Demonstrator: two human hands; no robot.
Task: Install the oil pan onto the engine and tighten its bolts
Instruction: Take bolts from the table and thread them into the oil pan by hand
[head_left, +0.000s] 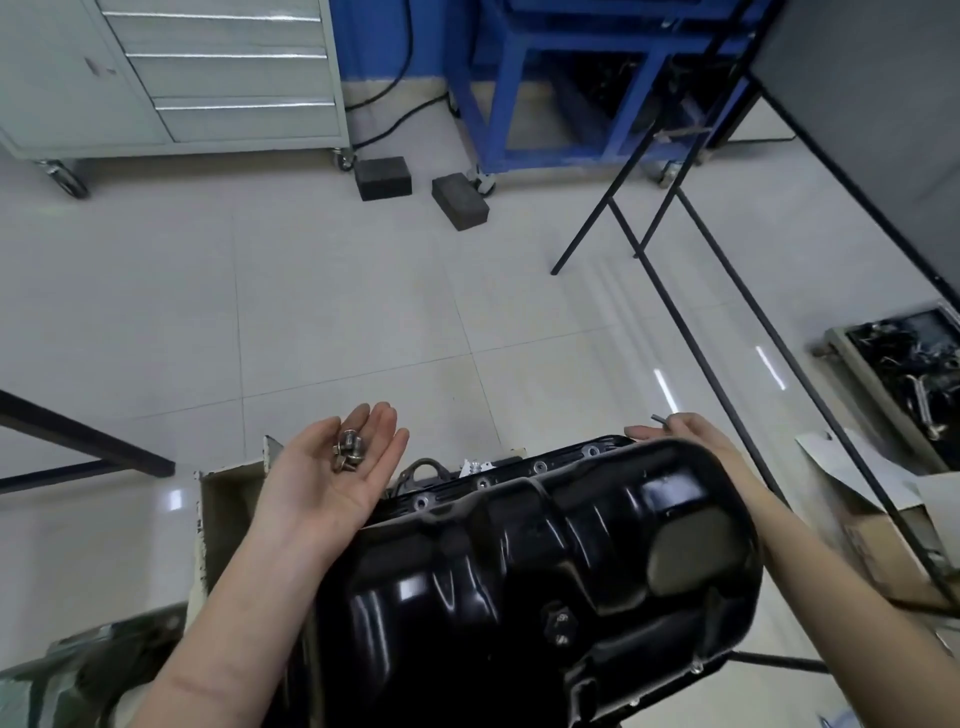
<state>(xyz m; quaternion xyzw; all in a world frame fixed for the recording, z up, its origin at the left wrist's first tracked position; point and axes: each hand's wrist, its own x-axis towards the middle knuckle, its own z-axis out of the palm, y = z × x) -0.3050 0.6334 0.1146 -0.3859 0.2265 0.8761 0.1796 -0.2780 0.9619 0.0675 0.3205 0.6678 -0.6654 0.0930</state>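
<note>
I see my left hand (340, 467) palm up, fingers straight and relaxed, a small heap of bolts (348, 453) resting at their base. The black oil pan (545, 571) lies just right of and below those fingers. My right hand (680, 434), past the pan's far rim, pinches a thin metal tool (658, 419). I can read no writing.

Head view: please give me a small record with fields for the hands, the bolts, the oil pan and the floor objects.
left hand: palm up, fingers straight, carrying bolts
bolts: small cluster lying on the left palm
right hand: at the far rim of the pan, holding a thin dark rod
oil pan: black, glossy, bottom side up, bolt holes on its flange visible
floor: two dark blocks near a blue frame
</note>
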